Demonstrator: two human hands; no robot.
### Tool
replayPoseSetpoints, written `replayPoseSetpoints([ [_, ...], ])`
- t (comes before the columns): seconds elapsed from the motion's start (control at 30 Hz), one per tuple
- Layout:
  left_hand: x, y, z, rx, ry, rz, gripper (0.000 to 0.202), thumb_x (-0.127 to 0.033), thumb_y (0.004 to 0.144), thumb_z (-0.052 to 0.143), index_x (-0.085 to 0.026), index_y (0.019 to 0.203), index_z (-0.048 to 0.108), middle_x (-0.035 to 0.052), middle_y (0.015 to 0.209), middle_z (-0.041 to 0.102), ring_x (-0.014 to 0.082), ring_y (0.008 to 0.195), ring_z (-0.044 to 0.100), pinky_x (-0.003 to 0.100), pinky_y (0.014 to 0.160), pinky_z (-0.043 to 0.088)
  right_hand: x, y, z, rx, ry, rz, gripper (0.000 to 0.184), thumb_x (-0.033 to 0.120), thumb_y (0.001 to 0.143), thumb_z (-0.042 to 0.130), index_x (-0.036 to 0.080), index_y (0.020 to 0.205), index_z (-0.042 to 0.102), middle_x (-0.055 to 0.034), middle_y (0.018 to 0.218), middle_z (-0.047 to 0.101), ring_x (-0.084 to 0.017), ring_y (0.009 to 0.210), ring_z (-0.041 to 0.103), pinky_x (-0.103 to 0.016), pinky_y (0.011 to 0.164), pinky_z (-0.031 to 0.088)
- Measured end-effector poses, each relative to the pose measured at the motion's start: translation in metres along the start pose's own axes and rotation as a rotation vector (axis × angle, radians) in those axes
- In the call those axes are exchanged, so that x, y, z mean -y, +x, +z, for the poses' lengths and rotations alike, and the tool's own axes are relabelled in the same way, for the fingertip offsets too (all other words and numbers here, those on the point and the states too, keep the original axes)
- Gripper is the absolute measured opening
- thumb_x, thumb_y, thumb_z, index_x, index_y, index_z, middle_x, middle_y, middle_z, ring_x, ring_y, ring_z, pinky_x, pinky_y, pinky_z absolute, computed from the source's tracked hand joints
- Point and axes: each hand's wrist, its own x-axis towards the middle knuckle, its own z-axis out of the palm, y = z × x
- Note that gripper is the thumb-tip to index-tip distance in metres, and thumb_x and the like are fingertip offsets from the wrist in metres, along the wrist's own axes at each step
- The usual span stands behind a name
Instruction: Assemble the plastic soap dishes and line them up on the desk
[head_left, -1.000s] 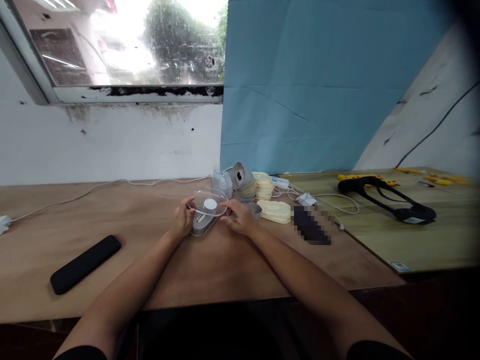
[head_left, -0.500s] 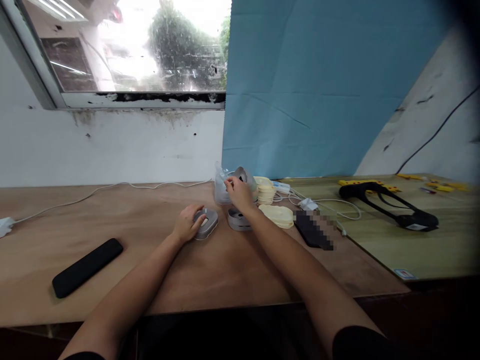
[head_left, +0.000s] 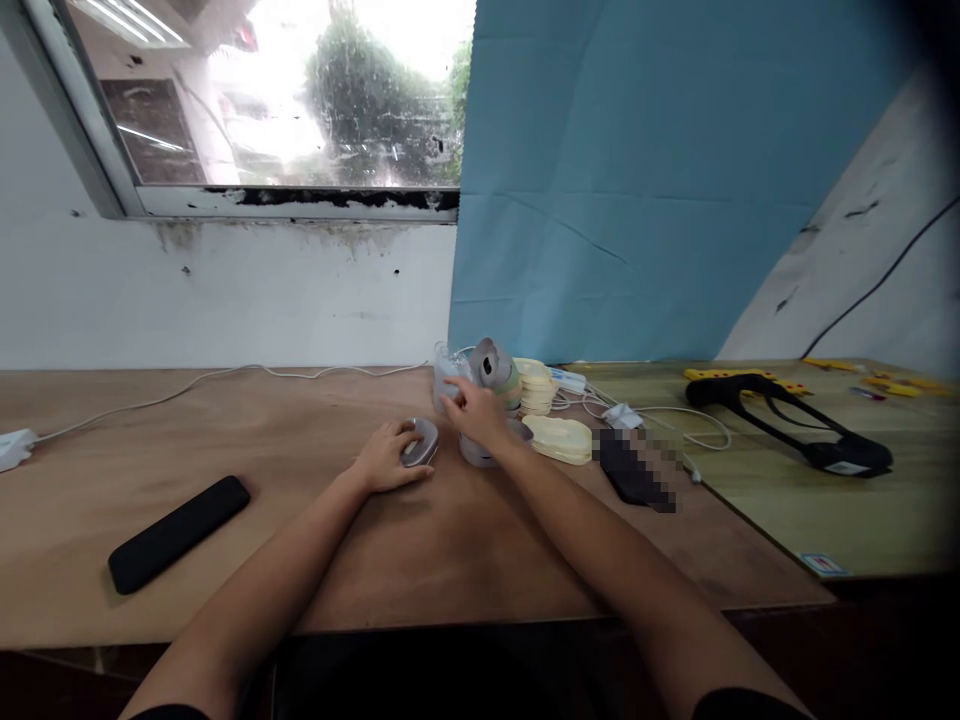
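Note:
My left hand (head_left: 388, 458) rests on the wooden table (head_left: 300, 520) with its fingers curled round a small grey oval case (head_left: 421, 441). Just right of it, my right hand (head_left: 474, 412) hovers over a second grey case (head_left: 480, 452), its fingers pinched near a clear plastic piece (head_left: 447, 378); I cannot make out what they hold. Behind the right hand stands a tilted stack of grey and coloured parts (head_left: 496, 368).
Cream-coloured parts (head_left: 534, 385) are stacked behind, and more cream-coloured parts (head_left: 561, 438) lie to the right. A black remote-like bar (head_left: 178, 533) lies at the left. White cables (head_left: 225, 376), a dark blurred object (head_left: 637, 470) and a black strap device (head_left: 787, 415) lie around.
A second ago both hands held a clear lid over the grey case. The right hand then reached back to the clear plastic by the stack and has now drawn slightly forward; the left stays on the case.

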Motion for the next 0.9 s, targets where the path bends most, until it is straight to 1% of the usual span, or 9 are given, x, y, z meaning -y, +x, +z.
replayPoseSetpoints([
  [0.1,0.003,-0.001,0.003,0.001,0.003,-0.02,0.069,-0.065,0.067,0.068,-0.02,0.119,0.065,0.0166,0.134,0.051,0.0348,0.12,0.05,0.049,0.102,0.042,-0.003,-0.03,0.004,0.05,-0.006,-0.151,0.025,0.034,0.088,0.055,0.021,0.106,0.068,-0.0008,0.07,0.07,-0.016,0.064,0.063,-0.027,0.064,0.044],
  [0.2,0.007,-0.002,0.005,-0.025,0.009,-0.06,0.07,-0.064,0.067,0.069,-0.02,0.12,0.064,0.0179,0.138,0.047,0.0364,0.125,0.047,0.049,0.103,0.041,-0.005,-0.049,0.006,0.092,-0.009,-0.313,0.019,0.03,0.09,0.054,0.021,0.09,0.07,-0.0023,0.077,0.072,-0.015,0.07,0.065,-0.026,0.068,0.044],
  [0.33,0.013,-0.003,0.008,-0.053,0.018,-0.152,0.084,-0.065,0.062,0.072,-0.018,0.13,0.055,0.0203,0.142,0.042,0.0391,0.125,0.048,0.05,0.1,0.044,0.001,-0.053,0.004,0.031,-0.018,-0.343,0.02,0.027,0.09,0.053,0.019,0.086,0.07,-0.0042,0.081,0.073,-0.016,0.075,0.066,-0.026,0.071,0.045],
  [0.43,0.015,-0.003,0.009,-0.065,-0.016,-0.167,0.078,-0.06,0.067,0.07,-0.02,0.131,0.053,0.016,0.138,0.047,0.034,0.118,0.055,0.046,0.098,0.047,0.005,-0.052,0.005,-0.005,-0.019,-0.366,0.02,0.027,0.091,0.052,0.019,0.085,0.069,-0.0042,0.078,0.072,-0.015,0.072,0.065,-0.027,0.07,0.045],
  [0.53,0.012,-0.002,0.005,-0.145,-0.081,-0.129,0.06,-0.052,0.075,0.066,-0.02,0.125,0.057,0.0126,0.132,0.053,0.0294,0.116,0.056,0.042,0.1,0.045,0.008,-0.054,0.01,-0.006,-0.011,-0.443,0.019,0.028,0.09,0.053,0.02,0.086,0.069,-0.0042,0.078,0.071,-0.016,0.071,0.063,-0.028,0.068,0.045],
  [0.6,0.01,-0.001,0.001,-0.206,-0.149,-0.086,0.052,-0.048,0.078,0.064,-0.018,0.12,0.059,0.0125,0.128,0.056,0.0282,0.116,0.056,0.041,0.101,0.044,0.012,-0.055,0.013,-0.003,-0.013,-0.486,0.02,0.036,0.089,0.056,0.02,0.094,0.068,-0.006,0.086,0.071,-0.018,0.08,0.063,-0.032,0.074,0.046],
  [0.73,0.007,0.0,-0.004,-0.289,-0.319,-0.002,0.044,-0.044,0.081,0.06,-0.017,0.116,0.061,0.0124,0.12,0.061,0.0267,0.111,0.058,0.041,0.098,0.045,0.017,-0.054,0.014,-0.036,-0.055,-0.518,0.045,0.05,0.082,0.063,0.022,0.117,0.062,-0.011,0.115,0.063,-0.026,0.107,0.056,-0.043,0.094,0.042],
  [0.8,0.009,-0.001,-0.002,-0.298,-0.421,-0.008,0.042,-0.045,0.083,0.058,-0.016,0.113,0.062,0.0122,0.114,0.064,0.0262,0.106,0.06,0.04,0.094,0.046,0.016,-0.052,0.013,-0.078,-0.074,-0.521,0.04,0.043,0.084,0.062,0.023,0.119,0.06,-0.0104,0.12,0.061,-0.026,0.113,0.053,-0.046,0.101,0.038],
  [0.9,0.012,-0.001,0.005,-0.26,-0.637,-0.056,0.045,-0.048,0.085,0.053,-0.013,0.111,0.062,0.0119,0.106,0.067,0.025,0.095,0.064,0.038,0.084,0.05,0.011,-0.051,0.013,-0.151,-0.067,-0.508,0.021,0.027,0.088,0.057,0.024,0.108,0.063,-0.0074,0.112,0.063,-0.022,0.108,0.054,-0.044,0.103,0.036],
])
